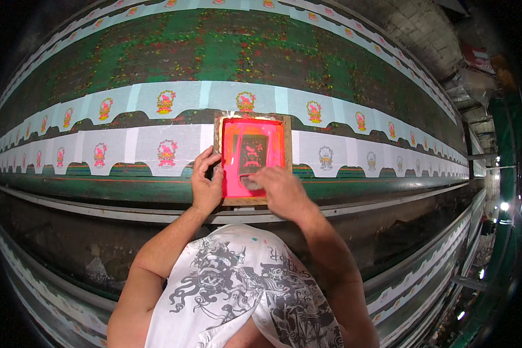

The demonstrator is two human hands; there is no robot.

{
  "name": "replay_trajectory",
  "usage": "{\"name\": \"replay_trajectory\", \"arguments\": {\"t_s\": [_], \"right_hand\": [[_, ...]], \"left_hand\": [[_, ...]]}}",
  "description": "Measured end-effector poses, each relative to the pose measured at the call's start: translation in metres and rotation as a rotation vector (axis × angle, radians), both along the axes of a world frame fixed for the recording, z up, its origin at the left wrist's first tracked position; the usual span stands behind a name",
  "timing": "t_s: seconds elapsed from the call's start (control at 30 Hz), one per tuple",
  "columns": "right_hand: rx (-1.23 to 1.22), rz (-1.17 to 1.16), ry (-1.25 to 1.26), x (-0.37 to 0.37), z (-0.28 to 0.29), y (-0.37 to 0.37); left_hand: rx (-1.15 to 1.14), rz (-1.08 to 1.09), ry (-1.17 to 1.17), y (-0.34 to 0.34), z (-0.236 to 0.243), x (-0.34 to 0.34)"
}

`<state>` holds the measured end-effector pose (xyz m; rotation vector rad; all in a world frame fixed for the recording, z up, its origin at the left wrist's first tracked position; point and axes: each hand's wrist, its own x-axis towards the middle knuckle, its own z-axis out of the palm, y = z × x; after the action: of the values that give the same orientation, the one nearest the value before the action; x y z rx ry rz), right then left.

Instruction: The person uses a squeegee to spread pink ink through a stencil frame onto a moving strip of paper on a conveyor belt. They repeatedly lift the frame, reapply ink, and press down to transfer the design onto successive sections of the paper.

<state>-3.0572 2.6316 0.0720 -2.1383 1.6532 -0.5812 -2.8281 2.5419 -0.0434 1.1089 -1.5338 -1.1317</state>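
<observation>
A wooden screen-printing frame (218,133) lies flat on the long green table, over one of the white fabric pieces. Bright pink ink (232,184) coats its inside, around a dark stencil area (254,152) with a small emblem. My left hand (207,181) grips the frame's left side, its fingers bent along the wood. Inside the frame's lower part, my right hand (281,190) is closed around a small squeegee (250,182). Only the squeegee's greyish end shows; my fingers hide the rest.
White fabric pieces (116,152) left of the frame bear pink emblems; those to the right (326,155) show only grey outlines. Behind runs a row of pale blue pieces (203,95) with coloured emblems. A metal rail (156,211) follows the near table edge. More printed rows lie behind me.
</observation>
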Motion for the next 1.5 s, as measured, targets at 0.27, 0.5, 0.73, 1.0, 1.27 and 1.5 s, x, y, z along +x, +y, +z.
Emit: {"name": "replay_trajectory", "arguments": {"t_s": [0.27,0.5,0.73,1.0,1.27,1.5], "right_hand": [[-0.188,-0.120,0.054,-0.028,-0.016,-0.084],[-0.179,-0.048,0.135,0.012,-0.024,-0.009],[-0.133,-0.018,0.081,0.025,-0.015,0.044],[-0.193,-0.170,-0.238,-0.022,-0.023,0.083],[-0.257,-0.325,-0.253,-0.140,-0.042,0.155],[-0.247,-0.273,-0.314,-0.209,-0.047,0.188]], "left_hand": [[-0.036,-0.002,-0.001,0.000,-0.002,0.001],[-0.059,0.008,-0.067,0.004,-0.004,0.001],[-0.105,0.006,-0.147,0.004,-0.003,-0.003],[-0.134,-0.027,-0.110,0.015,0.031,-0.036],[-0.167,-0.062,-0.046,0.074,0.014,-0.178],[-0.020,-0.040,-0.062,0.100,0.001,-0.231]]}}
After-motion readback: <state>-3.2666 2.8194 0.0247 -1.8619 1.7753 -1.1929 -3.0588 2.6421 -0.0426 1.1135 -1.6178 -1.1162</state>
